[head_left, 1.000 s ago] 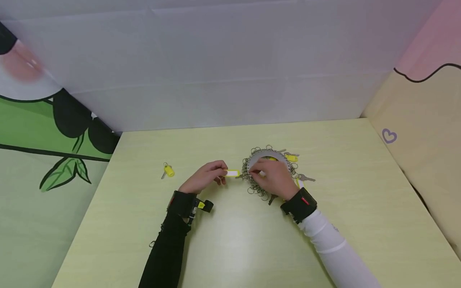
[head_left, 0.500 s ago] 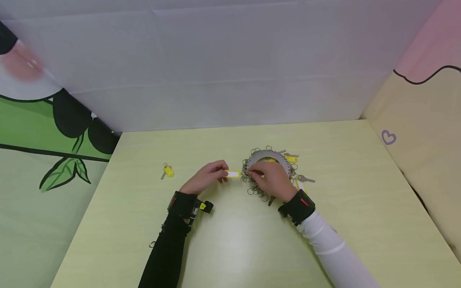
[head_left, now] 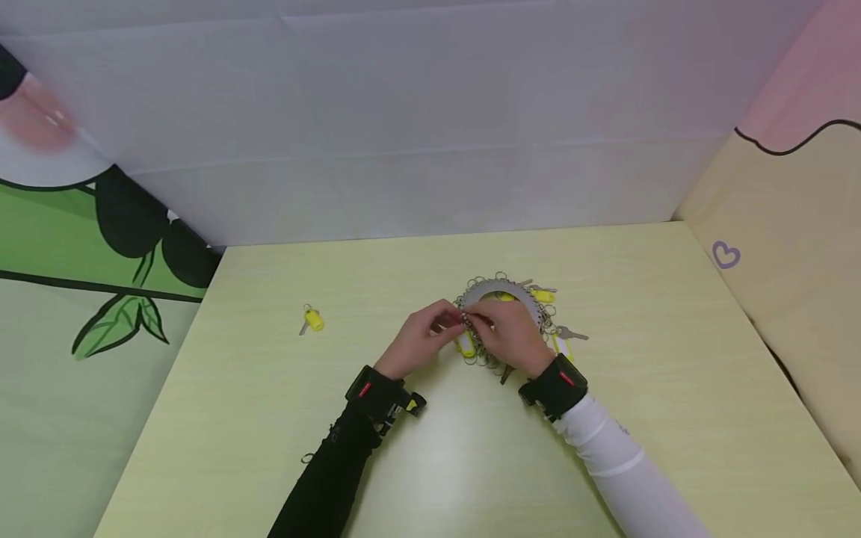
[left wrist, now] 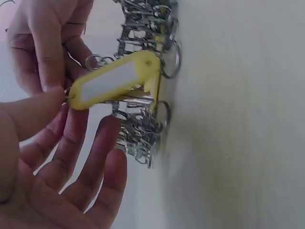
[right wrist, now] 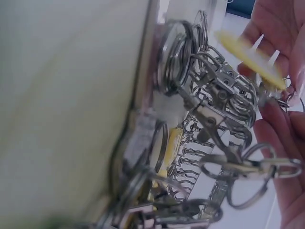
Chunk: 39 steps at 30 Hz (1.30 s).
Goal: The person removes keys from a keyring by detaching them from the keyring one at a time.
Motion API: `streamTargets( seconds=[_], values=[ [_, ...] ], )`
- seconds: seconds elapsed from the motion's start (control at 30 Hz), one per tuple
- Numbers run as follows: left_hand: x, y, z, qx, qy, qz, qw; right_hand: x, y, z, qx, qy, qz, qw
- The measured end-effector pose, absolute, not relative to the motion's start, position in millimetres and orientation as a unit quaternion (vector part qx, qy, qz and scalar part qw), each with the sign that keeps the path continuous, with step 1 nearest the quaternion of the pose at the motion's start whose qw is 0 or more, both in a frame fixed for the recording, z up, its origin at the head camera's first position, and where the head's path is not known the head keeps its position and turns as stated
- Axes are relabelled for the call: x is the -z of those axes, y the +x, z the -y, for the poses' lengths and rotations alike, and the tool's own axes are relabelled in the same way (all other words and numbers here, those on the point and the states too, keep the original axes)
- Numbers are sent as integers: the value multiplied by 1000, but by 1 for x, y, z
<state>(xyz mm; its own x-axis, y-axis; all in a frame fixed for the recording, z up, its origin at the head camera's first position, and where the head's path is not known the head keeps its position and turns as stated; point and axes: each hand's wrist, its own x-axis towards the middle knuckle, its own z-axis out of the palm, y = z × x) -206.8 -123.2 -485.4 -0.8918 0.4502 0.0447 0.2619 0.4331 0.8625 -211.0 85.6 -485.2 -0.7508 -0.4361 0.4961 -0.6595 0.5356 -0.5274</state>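
Observation:
A grey ring (head_left: 503,287) lies on the table, its edge set with several metal clasps and split rings. At its left side both hands meet. My left hand (head_left: 425,338) pinches the end of a yellow key tag (left wrist: 110,82) with a white label, between thumb and forefinger; its other fingers are spread. The tag hangs in front of the clasps (right wrist: 214,107), tilted. My right hand (head_left: 511,332) is over the ring and pinches a small metal clasp against the tag's end. Fingertips hide the exact joint between clasp and tag.
Other yellow key tags (head_left: 543,297) with keys hang at the ring's right side, one key (head_left: 572,333) pointing right. Away to the left, a yellow tag with a key (head_left: 313,320) lies on the wooden table (head_left: 269,418). A pale wall (head_left: 430,194) stands behind.
My left hand has moved right with the yellow key tag, up to my right hand. The tag now hangs down beside the grey ring. My right hand has barely moved.

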Motion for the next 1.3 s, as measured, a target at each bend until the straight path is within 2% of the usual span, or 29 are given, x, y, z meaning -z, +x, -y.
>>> streamTargets(
  seconds=[0.1, 0.33, 0.43, 0.57, 0.7, 0.9, 1.1, 1.2, 1.3],
  values=[
    [485, -206, 121, -511, 194, -832, 94, 486, -212, -86, -372, 318, 858, 158],
    [482, -201, 118, -603, 152, -764, 169, 487, -212, -86, -383, 313, 852, 171],
    [482, -201, 118, -619, 127, -755, 178, 486, -212, -86, -380, 308, 855, 173],
    [483, -201, 119, -625, 107, -754, 170, 485, -212, -86, -377, 311, 855, 171],
    [484, -201, 115, -597, 125, -776, 161, 485, -212, -86, -377, 314, 856, 165],
    [485, -199, 113, -463, 171, -867, 63, 487, -212, -86, -379, 313, 858, 149],
    [485, -200, 112, -395, 208, -894, 18, 489, -213, -87, -379, 297, 866, 133],
    [485, -200, 111, -393, 217, -893, 13, 487, -214, -88, -379, 287, 871, 120],
    [484, -201, 112, -418, 219, -881, 45, 484, -214, -88, -379, 284, 872, 123]
  ],
)
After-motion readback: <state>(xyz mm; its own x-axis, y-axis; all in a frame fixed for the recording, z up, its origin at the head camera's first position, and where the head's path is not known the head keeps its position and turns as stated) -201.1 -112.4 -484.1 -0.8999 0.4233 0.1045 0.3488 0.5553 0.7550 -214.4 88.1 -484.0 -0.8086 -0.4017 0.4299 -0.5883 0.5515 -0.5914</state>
